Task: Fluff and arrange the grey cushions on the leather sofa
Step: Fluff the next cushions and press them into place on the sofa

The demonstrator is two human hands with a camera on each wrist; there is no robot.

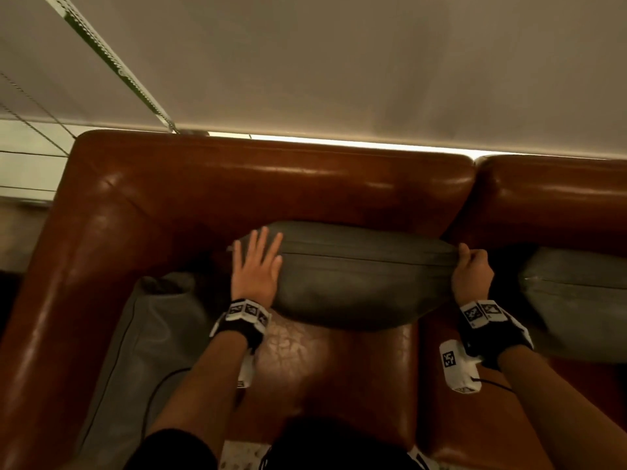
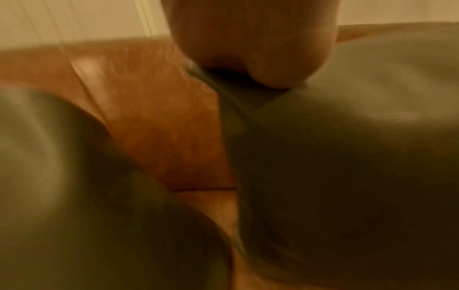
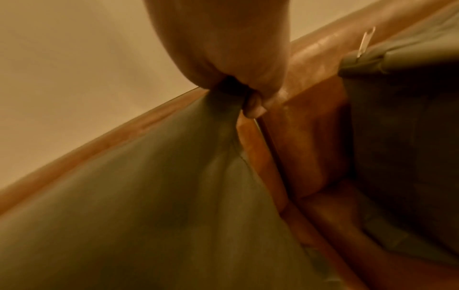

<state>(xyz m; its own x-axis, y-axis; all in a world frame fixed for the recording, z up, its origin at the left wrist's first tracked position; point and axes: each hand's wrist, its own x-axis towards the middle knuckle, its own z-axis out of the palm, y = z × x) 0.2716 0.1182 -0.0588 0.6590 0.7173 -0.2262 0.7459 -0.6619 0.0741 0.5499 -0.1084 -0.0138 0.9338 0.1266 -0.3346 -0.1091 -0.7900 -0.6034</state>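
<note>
Hands (image 1: 257, 266) (image 1: 471, 270) at either end of grey cushion (image 1: 359, 276).

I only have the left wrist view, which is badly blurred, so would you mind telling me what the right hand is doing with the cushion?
Observer: The right hand pinches the right corner of the middle cushion, fingers curled round the bunched fabric.
Operator: Thank you. Is my left hand gripping as well?
Observer: No. In the head view the left hand lies flat against the cushion's left end, fingers straight and spread.
Operator: Are there other cushions on the sofa?
Observer: Yes, a right cushion sits on the next seat, and a left cushion leans by the sofa arm.
</note>
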